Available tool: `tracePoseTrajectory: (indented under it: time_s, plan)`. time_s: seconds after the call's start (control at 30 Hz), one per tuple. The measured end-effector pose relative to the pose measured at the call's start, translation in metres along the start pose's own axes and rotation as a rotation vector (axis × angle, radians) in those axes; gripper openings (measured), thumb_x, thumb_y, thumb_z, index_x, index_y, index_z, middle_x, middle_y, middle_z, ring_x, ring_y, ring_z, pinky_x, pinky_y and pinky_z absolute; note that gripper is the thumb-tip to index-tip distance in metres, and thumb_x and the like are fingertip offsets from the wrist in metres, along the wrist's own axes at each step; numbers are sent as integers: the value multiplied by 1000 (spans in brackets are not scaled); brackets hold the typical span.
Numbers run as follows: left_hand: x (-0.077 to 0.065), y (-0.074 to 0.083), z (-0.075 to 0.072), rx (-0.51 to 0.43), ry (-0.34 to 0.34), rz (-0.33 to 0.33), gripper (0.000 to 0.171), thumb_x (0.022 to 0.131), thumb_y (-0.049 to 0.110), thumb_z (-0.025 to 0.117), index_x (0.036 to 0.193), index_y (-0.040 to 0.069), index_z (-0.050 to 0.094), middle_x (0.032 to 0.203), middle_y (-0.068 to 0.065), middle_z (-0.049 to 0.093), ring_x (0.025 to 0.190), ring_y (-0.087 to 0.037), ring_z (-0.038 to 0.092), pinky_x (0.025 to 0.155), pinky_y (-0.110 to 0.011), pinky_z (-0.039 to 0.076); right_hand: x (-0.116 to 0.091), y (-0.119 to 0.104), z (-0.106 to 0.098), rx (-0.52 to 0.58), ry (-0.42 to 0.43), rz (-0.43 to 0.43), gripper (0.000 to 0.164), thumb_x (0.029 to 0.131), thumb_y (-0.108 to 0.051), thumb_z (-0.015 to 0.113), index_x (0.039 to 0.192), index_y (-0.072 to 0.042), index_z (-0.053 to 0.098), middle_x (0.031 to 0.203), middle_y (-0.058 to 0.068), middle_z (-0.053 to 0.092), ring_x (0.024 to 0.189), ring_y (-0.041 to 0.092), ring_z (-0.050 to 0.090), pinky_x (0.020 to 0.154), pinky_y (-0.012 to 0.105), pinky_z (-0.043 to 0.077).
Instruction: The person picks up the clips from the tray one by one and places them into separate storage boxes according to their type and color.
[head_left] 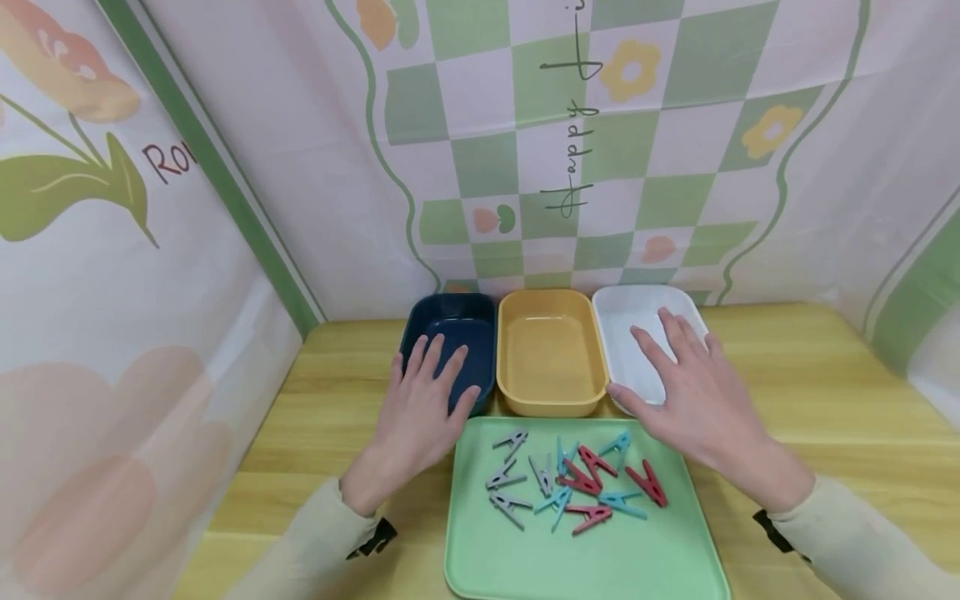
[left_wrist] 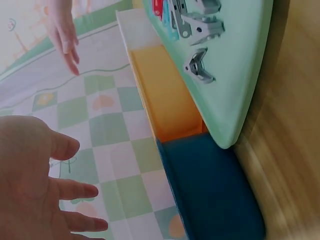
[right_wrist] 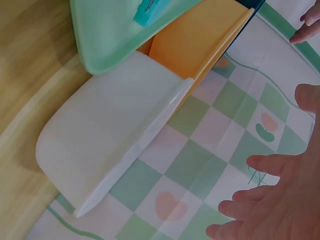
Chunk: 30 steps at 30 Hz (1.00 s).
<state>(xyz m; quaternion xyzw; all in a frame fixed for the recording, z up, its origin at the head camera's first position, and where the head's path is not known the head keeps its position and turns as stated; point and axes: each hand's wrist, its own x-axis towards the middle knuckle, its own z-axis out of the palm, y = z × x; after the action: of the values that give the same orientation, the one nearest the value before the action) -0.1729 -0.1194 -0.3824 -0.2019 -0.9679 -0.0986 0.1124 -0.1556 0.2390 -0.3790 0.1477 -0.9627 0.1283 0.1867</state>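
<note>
Both hands are held with fingers spread and nothing in them. In the head view the left hand (head_left: pixel 420 408) is over the near part of a dark blue bin (head_left: pixel 480 367), and the right hand (head_left: pixel 697 392) is over a white bin (head_left: pixel 622 304). The wrist views show each hand raised apart from the bins. A yellow bin (head_left: pixel 553 354) stands between those two. In front of them, a green tray (head_left: pixel 585 562) carries several clothespins: grey ones (head_left: pixel 510 508) at left, blue ones (head_left: pixel 622 504) and red ones (head_left: pixel 647 482) mixed in the middle and right.
The bins stand side by side at the back of a wooden table (head_left: pixel 825 367), against a checkered cloth (head_left: pixel 555 167). Another printed cloth (head_left: pixel 112 333) hangs along the left side. The tray's far edge lies close to the bins' near walls.
</note>
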Motion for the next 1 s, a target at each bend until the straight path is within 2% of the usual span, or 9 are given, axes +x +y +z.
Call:
tracePoseTrajectory:
  time_s: [0.1,0.23,0.4,0.67,0.87,1.0]
  plan:
    - [-5,1,1,3,13,7,59,112,50,44,161,17,45,163,-21,39,151,-43,34,121,-67,26,-3,-5,1,43,-16,25,85,96,-63,66,153,-2,50,162,33,31,142,59,34,116,74,26]
    - [-10,1,5,17,44,31,53,112,44,49,155,13,51,149,-21,53,133,-41,54,112,-63,42,-9,-12,1,64,-36,37,85,96,-64,66,152,-2,51,160,33,36,137,60,39,108,76,35]
    - [-15,0,8,42,47,64,43,110,36,57,142,8,63,129,-16,63,112,-35,61,94,-55,53,-14,-19,0,68,-55,20,84,95,-62,68,152,-3,51,153,33,43,135,54,44,103,74,42]
    - [-20,-1,15,27,-73,72,26,105,25,67,122,5,69,108,-12,67,92,-28,65,74,-43,59,-26,-27,0,84,-54,3,74,92,-51,77,147,-4,57,138,28,57,124,47,55,83,69,55]
    - [-20,-2,22,-34,-170,37,14,104,21,68,108,8,67,94,-7,65,81,-24,63,65,-38,56,-33,-26,3,117,-45,-32,65,88,-43,83,137,-3,66,127,23,66,116,44,60,85,65,55]
    - [-21,-3,25,-54,-213,19,12,104,19,68,101,8,65,87,-5,62,77,-22,63,61,-37,55,-38,-24,5,135,-53,-44,61,87,-41,84,132,-3,69,124,20,68,113,42,63,86,64,55]
